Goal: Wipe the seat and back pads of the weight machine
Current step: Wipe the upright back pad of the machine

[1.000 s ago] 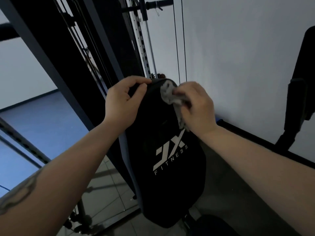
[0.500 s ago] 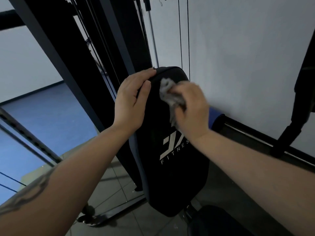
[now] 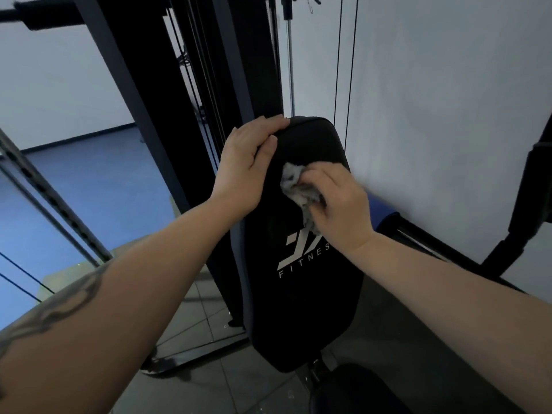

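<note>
One view only, head camera, looking down along both forearms. Back pad [image 3: 301, 264] stands nearly upright with its long axis running top to bottom, leaning slightly away at the top, white logo mid-face. Left hand [image 3: 248, 165] is closed over the pad's upper left corner, fingers curled over the top edge, thumb on the front face; it looks like a steadying hold. Right hand [image 3: 337, 204] is closed around a bunched grey rag [image 3: 295, 186], pressing it flat to the pad's upper face just below and right of the left hand, close but not touching it. Most of the unwiped-looking pad lies below the rag grip, down the long axis toward the logo and lower end, so the next stroke likely runs downward. Right hand is the one nearer that area. Seat pad [image 3: 352, 389] is only partly visible, dark, at the bottom edge, just under the back pad's lower end, well below both hands. Wall [image 3: 448, 115] sits close on the right.
</note>
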Demonstrator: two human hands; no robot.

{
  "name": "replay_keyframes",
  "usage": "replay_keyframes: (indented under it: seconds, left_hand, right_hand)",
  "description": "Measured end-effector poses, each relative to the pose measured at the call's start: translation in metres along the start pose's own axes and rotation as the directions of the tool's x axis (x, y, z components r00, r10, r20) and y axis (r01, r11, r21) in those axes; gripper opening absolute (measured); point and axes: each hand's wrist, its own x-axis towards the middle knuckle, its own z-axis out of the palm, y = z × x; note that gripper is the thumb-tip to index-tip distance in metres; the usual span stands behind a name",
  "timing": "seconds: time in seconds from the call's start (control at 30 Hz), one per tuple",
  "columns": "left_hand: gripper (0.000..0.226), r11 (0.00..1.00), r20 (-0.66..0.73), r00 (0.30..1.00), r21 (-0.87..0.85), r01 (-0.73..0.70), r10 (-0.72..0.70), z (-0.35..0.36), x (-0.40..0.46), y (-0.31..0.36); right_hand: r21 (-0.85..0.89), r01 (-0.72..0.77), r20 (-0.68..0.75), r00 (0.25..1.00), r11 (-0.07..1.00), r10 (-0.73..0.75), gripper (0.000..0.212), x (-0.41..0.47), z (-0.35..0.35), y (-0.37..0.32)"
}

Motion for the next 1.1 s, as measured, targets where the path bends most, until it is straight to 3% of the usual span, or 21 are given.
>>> replay_keyframes:
  seconds: [0.1,0.17,0.23,0.43,0.63,0.77,0.83,0.9,1.0,1.1]
  left_hand:
    - [0.038,0.998,0.125,0.991,0.037,0.052,-0.057,-0.008,0.001,0.008]
    - [0.040,0.992,0.240,0.963,0.055,0.113,-0.122,-0.017,0.006,0.013]
    - [0.041,0.977,0.261,0.942,0.068,0.202,-0.212,-0.021,0.010,0.020]
    - [0.041,0.932,-0.068,0.930,-0.003,0.362,-0.361,0.010,0.005,0.039]
    - [0.043,0.925,-0.339,0.861,-0.116,0.362,-0.379,0.035,-0.003,0.043]
    - [0.037,0.865,-0.452,0.755,-0.395,0.308,-0.475,0.041,-0.026,0.041]
    - [0.038,0.862,-0.503,0.721,-0.428,0.272,-0.477,0.050,-0.050,0.030]
    - [0.039,0.880,-0.532,0.723,-0.416,0.231,-0.441,0.058,-0.071,0.014]
    - [0.043,0.919,-0.547,0.764,-0.364,0.151,-0.342,0.065,-0.089,-0.008]
    - [0.045,0.942,-0.568,0.781,-0.326,0.078,-0.261,0.068,-0.095,-0.017]
  right_hand:
    - [-0.004,0.123,0.099,0.988,0.992,-0.122,0.021,0.012,-0.019,0.013]
    - [-0.008,0.059,0.042,0.997,0.998,-0.058,0.029,0.031,-0.026,0.018]
    - [-0.019,-0.024,0.003,1.000,1.000,0.024,0.033,0.042,-0.023,0.018]
    - [0.015,-0.058,0.055,0.997,0.998,0.057,0.036,0.030,-0.015,0.021]
    - [0.080,0.110,0.269,0.955,0.991,-0.128,0.037,0.047,-0.039,0.028]
    - [0.081,0.032,0.091,0.995,0.996,-0.039,0.033,0.037,-0.024,0.031]
    - [0.091,-0.004,0.004,1.000,0.996,0.003,0.029,0.022,-0.011,0.028]
    - [0.106,0.025,0.023,0.999,0.994,-0.027,0.027,0.016,-0.009,0.028]
    - [0.061,0.189,0.151,0.969,0.980,-0.197,0.029,0.013,-0.022,0.034]
    - [0.107,0.192,0.045,0.979,0.976,-0.197,0.030,0.016,-0.018,0.037]
